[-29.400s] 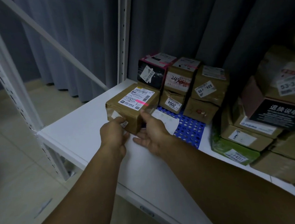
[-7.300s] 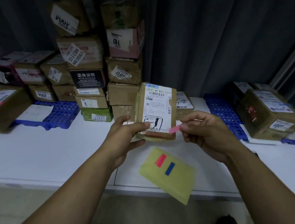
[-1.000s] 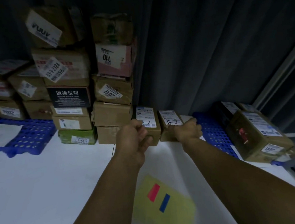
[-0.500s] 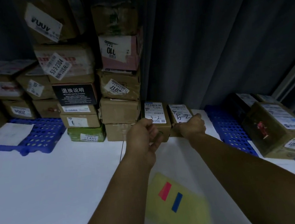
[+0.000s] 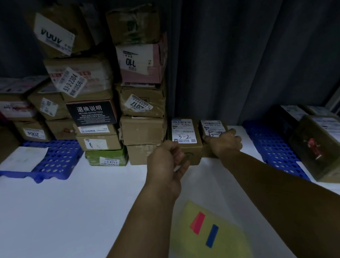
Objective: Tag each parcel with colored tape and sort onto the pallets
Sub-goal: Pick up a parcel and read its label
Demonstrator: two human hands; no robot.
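Observation:
Two small brown parcels stand side by side at the back of the white table (image 5: 69,208). One is marked "3-2" (image 5: 183,131) and the other "5-2" (image 5: 210,126). My left hand (image 5: 166,163) grips the front left corner of the "3-2" parcel with curled fingers. My right hand (image 5: 224,144) is curled over the front of the "5-2" parcel and hides part of its label. Near the front edge lies a yellow sheet (image 5: 225,252) carrying a red tape strip (image 5: 197,222) and a blue tape strip (image 5: 212,235).
A tall stack of parcels (image 5: 144,128) rises just left of my hands. A blue pallet (image 5: 59,156) at the left holds a white paper and several boxes. Another blue pallet (image 5: 271,141) at the right carries a large parcel (image 5: 325,147). A dark curtain hangs behind.
Seven seconds ago I held one parcel up with a pink tape strip. Now both hands reach back to the two small parcels. In the last second they barely moved.

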